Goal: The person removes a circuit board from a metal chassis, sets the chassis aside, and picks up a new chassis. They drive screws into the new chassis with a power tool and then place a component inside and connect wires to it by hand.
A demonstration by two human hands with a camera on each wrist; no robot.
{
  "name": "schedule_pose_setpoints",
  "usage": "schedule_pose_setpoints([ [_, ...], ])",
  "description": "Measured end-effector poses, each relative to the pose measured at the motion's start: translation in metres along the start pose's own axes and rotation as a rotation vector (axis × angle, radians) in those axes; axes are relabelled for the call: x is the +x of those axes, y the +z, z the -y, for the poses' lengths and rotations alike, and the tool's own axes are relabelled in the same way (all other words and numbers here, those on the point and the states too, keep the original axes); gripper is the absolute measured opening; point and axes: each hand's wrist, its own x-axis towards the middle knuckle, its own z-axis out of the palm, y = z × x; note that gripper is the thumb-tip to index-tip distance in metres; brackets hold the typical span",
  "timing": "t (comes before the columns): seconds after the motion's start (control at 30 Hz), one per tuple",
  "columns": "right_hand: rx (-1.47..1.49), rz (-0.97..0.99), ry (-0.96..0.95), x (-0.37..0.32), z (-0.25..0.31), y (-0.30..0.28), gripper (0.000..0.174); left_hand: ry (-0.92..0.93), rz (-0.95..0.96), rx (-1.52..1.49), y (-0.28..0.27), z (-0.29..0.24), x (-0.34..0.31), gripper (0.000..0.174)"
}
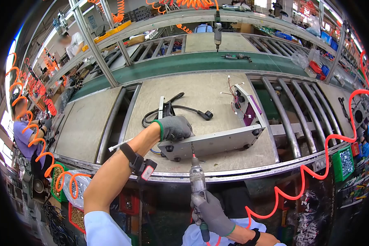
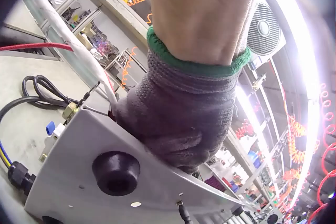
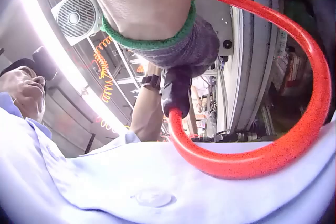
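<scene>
With its fingers curled round a power driver [image 1: 197,180], red hose [image 3: 252,163] at the butt, the gloved right hand [image 1: 213,211] lies on the person's side of a grey metal chassis [image 1: 217,141], while the gloved left hand [image 1: 175,128], nearer to it, grips its upper edge. Chassis: on the surface [image 1: 160,86], long axis crosswise, footed panel facing the person; driver: long axis pointing forward from the right hand, bit at that panel. Beyond: black power cord [image 1: 192,109] with plug, on the surface; thin wires [image 1: 233,96] at the chassis's right end.
</scene>
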Motion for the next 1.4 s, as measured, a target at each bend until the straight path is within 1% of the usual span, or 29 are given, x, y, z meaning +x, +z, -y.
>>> schedule_pose_setpoints([
  [0.07,-0.003,0.0,-0.014,0.0,-0.001,0.0,0.028,0.023,-0.019,0.024,0.0,0.0,-0.001,0.02],
  [0.17,-0.015,0.014,-0.037,-0.001,0.0,-0.002,0.03,0.002,-0.004,-0.025,0.001,-0.002,-0.004,0.022],
  [0.27,-0.106,0.028,-0.069,-0.004,0.001,-0.021,0.033,0.008,-0.123,0.071,0.004,-0.008,-0.008,0.021],
  [0.3,-0.145,0.03,-0.078,-0.006,0.001,-0.032,0.035,0.208,-0.414,0.153,0.014,-0.009,-0.01,0.02],
  [0.37,-0.245,-0.043,-0.117,-0.02,0.005,-0.051,0.04,0.619,-0.987,0.297,0.053,-0.008,-0.021,0.019],
  [0.43,-0.306,-0.115,-0.097,-0.029,0.0,-0.076,0.04,0.625,-0.866,0.099,0.084,-0.029,-0.054,0.015],
  [0.5,-0.317,-0.165,-0.081,-0.034,-0.007,-0.103,0.039,0.604,-0.763,0.007,0.13,-0.019,-0.05,0.014],
  [0.6,-0.337,-0.261,-0.067,-0.04,-0.015,-0.129,0.038,0.504,-0.756,0.149,0.194,0.004,-0.011,0.012],
  [0.7,-0.305,-0.287,-0.051,-0.046,-0.016,-0.14,0.037,0.44,-0.779,0.243,0.22,0.008,0.013,0.012],
  [0.83,-0.329,-0.282,-0.065,-0.048,-0.019,-0.144,0.038,0.46,-0.842,0.309,0.224,0.009,0.028,0.012],
  [0.9,-0.367,-0.271,-0.089,-0.044,-0.022,-0.143,0.039,0.576,-0.954,0.081,0.223,0.012,0.033,0.013],
  [0.93,-0.401,-0.275,-0.085,-0.046,-0.021,-0.141,0.043,0.632,-1.007,-0.035,0.22,0.013,0.034,0.015],
  [0.97,-0.423,-0.268,-0.092,-0.045,-0.021,-0.14,0.044,0.46,-0.765,-0.414,0.217,0.016,0.031,0.016],
  [1.03,-0.47,-0.246,-0.106,-0.043,-0.023,-0.139,0.047,0.075,-0.224,-1.107,0.201,0.005,0.005,0.019],
  [1.07,-0.503,-0.24,-0.107,-0.042,-0.024,-0.14,0.052,0.047,-0.216,-1.193,0.201,-0.006,-0.004,0.027],
  [1.17,-0.541,-0.194,-0.075,-0.039,-0.02,-0.138,0.056,0.193,-0.08,-1.127,0.207,0.014,-0.006,0.028],
  [1.27,-0.662,-0.192,-0.103,-0.031,-0.03,-0.141,0.059,0.219,-0.111,-1.205,0.213,0.018,-0.013,0.028],
  [1.37,-0.672,-0.159,-0.09,-0.031,-0.03,-0.142,0.061,0.126,-0.217,-1.248,0.218,0.023,-0.016,0.026],
  [1.4,-0.688,-0.147,-0.094,-0.029,-0.031,-0.142,0.062,0.121,-0.226,-1.231,0.218,0.023,-0.018,0.026],
])
